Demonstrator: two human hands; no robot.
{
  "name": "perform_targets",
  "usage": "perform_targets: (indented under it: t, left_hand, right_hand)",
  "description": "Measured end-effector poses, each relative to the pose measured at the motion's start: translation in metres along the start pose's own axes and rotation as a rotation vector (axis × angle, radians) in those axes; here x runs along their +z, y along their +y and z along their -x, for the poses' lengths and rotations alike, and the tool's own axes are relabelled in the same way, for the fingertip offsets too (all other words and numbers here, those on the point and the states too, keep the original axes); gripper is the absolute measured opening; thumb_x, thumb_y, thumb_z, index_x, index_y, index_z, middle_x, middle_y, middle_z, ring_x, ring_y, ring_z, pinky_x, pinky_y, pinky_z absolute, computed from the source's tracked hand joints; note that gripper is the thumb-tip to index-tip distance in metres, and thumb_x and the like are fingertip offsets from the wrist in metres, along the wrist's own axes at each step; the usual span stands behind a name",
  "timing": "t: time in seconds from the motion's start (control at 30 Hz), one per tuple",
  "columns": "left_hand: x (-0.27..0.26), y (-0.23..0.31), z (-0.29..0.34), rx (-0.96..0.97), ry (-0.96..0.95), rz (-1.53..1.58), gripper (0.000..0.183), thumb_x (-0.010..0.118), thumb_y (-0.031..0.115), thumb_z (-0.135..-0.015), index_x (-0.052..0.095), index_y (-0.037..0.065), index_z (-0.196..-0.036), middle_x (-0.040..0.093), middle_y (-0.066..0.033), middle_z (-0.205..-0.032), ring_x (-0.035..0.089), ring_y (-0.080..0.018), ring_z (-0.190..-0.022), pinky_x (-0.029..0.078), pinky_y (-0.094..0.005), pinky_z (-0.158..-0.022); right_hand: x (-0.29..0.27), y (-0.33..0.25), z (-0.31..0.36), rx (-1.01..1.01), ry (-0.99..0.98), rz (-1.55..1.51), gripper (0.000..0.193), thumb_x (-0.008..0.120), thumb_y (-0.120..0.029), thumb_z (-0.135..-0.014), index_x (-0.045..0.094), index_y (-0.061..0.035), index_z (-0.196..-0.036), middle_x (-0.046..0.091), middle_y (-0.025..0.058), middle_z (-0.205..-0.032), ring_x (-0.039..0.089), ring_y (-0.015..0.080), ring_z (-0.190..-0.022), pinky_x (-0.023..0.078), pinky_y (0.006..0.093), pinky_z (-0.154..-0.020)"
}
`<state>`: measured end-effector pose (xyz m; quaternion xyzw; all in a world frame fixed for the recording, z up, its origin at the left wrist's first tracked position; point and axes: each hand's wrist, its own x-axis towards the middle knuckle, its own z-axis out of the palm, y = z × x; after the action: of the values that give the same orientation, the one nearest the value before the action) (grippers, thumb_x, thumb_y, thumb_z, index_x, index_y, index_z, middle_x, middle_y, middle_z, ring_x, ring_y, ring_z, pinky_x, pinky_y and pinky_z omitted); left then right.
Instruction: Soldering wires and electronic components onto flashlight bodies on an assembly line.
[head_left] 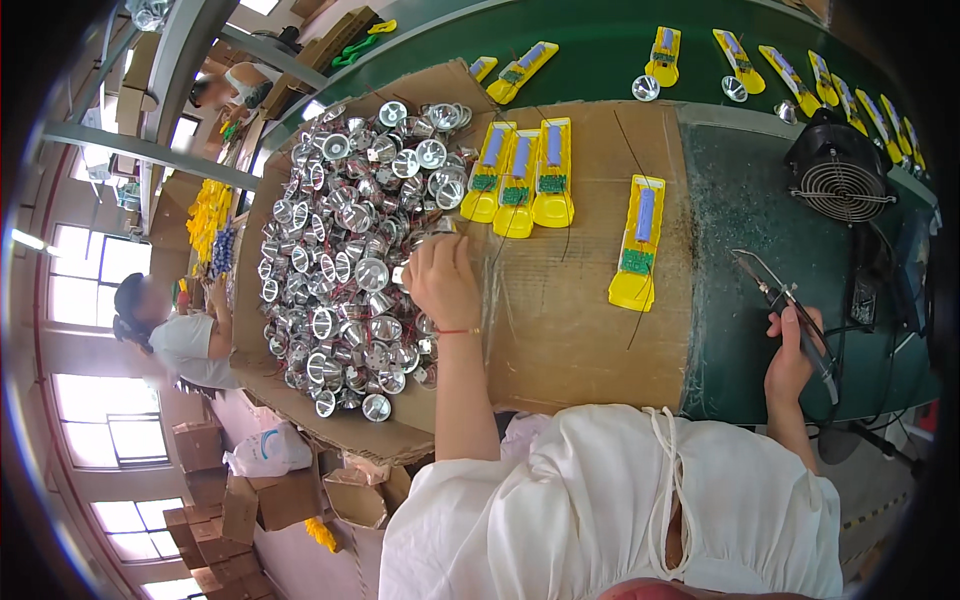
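My left hand (pixel 443 285) is at the right edge of a big heap of silver lamp reflectors (pixel 345 215), its fingers curled together and pointing into the heap. Whatever lies under the fingertips is hidden. To the right, my right hand (pixel 792 355) is closed round a soldering iron (pixel 822 362) with a thin bent metal tube beside its tip, which points up and left. Between the hands, a yellow lamp housing (pixel 622 292) with a lilac battery, a green circuit board and loose wires lies on a cardboard sheet (pixel 560 345). Three similar yellow housings (pixel 516 185) lie side by side farther up.
A black fan (pixel 843 185) with a round grille stands at the right. More yellow housings (pixel 740 62) and a few reflectors (pixel 646 88) line the green far strip (pixel 600 70). Cardboard walls (pixel 300 425) surround the heap. At left, a person in white (pixel 190 345) works.
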<state>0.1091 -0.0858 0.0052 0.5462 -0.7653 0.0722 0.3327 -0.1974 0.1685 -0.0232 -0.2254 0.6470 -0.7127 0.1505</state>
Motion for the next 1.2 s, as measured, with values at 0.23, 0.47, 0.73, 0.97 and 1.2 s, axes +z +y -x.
perform_targets:
  t: [0.23,0.47,0.73,0.97,1.2]
  left_hand:
    - [0.005,0.006,-0.019,0.231,-0.027,-0.208,0.032,0.067,0.014,-0.065,0.059,0.007,-0.095,0.048,-0.0103,-0.115,0.043,-0.03,-0.11,0.033,-0.0451,-0.091]
    - [0.014,-0.008,-0.017,0.232,0.063,-0.133,0.008,0.064,0.014,-0.074,0.064,0.009,-0.079,0.059,-0.0035,-0.098,0.049,-0.0251,-0.105,0.034,-0.0434,-0.09]
    - [-0.018,0.044,0.004,-0.29,-0.233,0.859,0.011,0.059,0.008,-0.085,0.06,-0.002,-0.089,0.064,-0.0049,-0.078,0.058,-0.0078,-0.071,0.046,-0.021,-0.066]
    - [-0.021,0.096,0.052,-0.479,-0.7,0.982,0.014,0.062,0.013,-0.085,0.063,-0.001,-0.086,0.06,0.0002,-0.07,0.052,-0.0031,-0.059,0.042,-0.0192,-0.052]
    - [0.004,0.113,0.052,-0.214,-0.698,0.905,0.009,0.067,0.007,-0.077,0.064,-0.002,-0.077,0.055,-0.0085,-0.08,0.055,-0.0155,-0.062,0.045,-0.0249,-0.056]
  right_hand:
    - [0.012,-0.01,0.009,0.019,-0.083,-0.03,0.015,0.057,-0.012,-0.085,0.054,0.0021,-0.088,0.052,0.0055,-0.068,0.05,0.0108,-0.059,0.048,0.0265,-0.069]
    - [0.012,-0.017,0.019,0.08,-0.11,-0.069,0.017,0.057,-0.013,-0.084,0.053,0.0032,-0.089,0.051,0.0057,-0.068,0.049,0.0111,-0.058,0.048,0.028,-0.07]
    - [0.024,-0.028,0.023,0.086,-0.349,-0.013,0.016,0.059,-0.011,-0.082,0.052,0.0027,-0.088,0.056,0.0073,-0.075,0.054,0.0106,-0.063,0.046,0.0246,-0.067]
    - [0.047,-0.027,0.024,-0.176,-0.512,0.062,0.013,0.065,-0.004,-0.077,0.055,0.0,-0.084,0.059,0.0068,-0.069,0.058,0.0105,-0.062,0.045,0.0228,-0.056]
    - [0.053,-0.021,0.028,-0.084,-0.412,0.024,0.015,0.066,-0.007,-0.078,0.054,-0.0004,-0.084,0.06,0.0049,-0.066,0.056,0.0078,-0.056,0.044,0.0218,-0.052]
